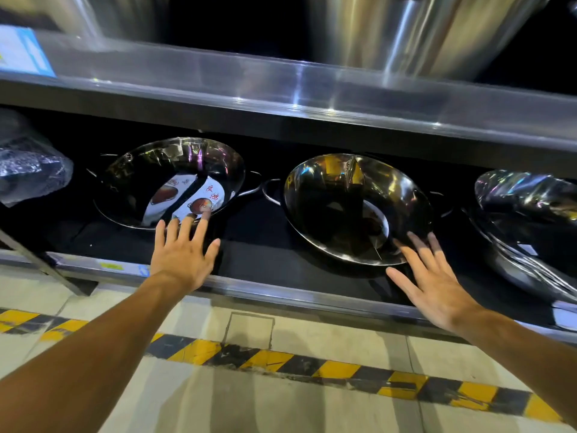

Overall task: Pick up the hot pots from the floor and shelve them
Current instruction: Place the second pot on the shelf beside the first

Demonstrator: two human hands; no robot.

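Two shiny steel hot pots lean tilted on the dark bottom shelf point(249, 260). The left pot point(150, 179) has a paper label inside and side handles. The middle pot point(340, 201) has a divider across it. My left hand point(182, 254) is open, its fingertips touching or just in front of the left pot's lower rim. My right hand point(434, 282) is open too, fingers spread by the lower right rim of the middle pot. Neither hand holds anything.
A stack of more steel pots point(527, 214) lies at the right of the shelf. A plastic-wrapped bundle point(28, 170) sits at the far left. A steel upper shelf point(281, 82) carries large steel vessels point(421, 32). Yellow-black tape point(327, 368) marks the floor.
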